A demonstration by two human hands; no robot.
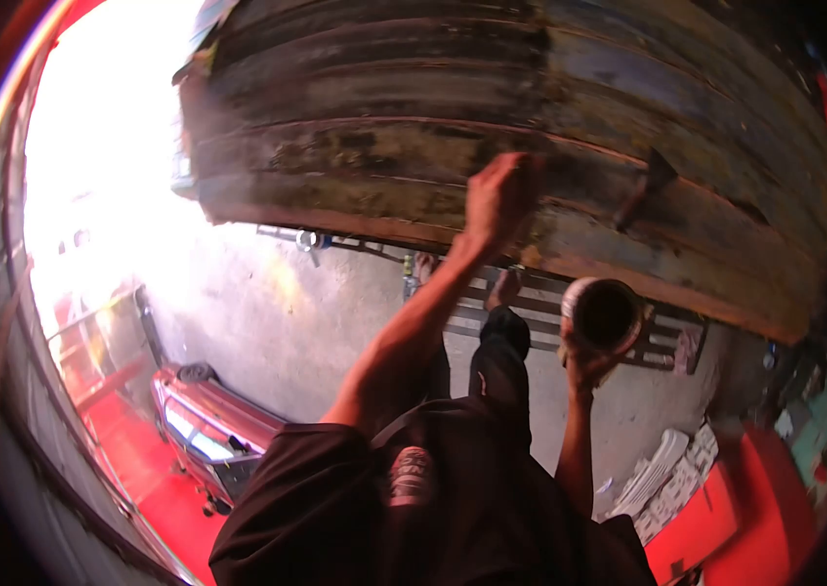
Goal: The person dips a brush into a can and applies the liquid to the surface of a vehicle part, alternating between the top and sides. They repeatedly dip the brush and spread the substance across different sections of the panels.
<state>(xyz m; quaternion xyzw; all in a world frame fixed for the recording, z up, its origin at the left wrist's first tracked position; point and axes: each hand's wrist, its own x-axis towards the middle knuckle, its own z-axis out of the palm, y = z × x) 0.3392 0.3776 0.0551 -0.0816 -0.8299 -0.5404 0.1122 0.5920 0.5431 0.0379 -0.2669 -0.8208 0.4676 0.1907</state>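
My left hand (501, 200) is at a dark, weathered surface of long overlapping boards (384, 146), its fingers curled and slightly blurred. Whatever it may hold is hidden. My right hand (586, 363) grips a round can (607, 314) from below and the side, near the surface's front edge. The can's mouth faces up toward me, and its inside looks dark. To the right of my left hand, a dark pointed piece with a rusty stem (661, 174) is on the boards.
Under my feet is a slatted platform (545, 298) on the concrete floor (287, 313). A dark red car (228, 405) stands at lower left. Red panels (716, 513) and pale stacked pieces (667, 474) lie at lower right. Bright light comes in from the left.
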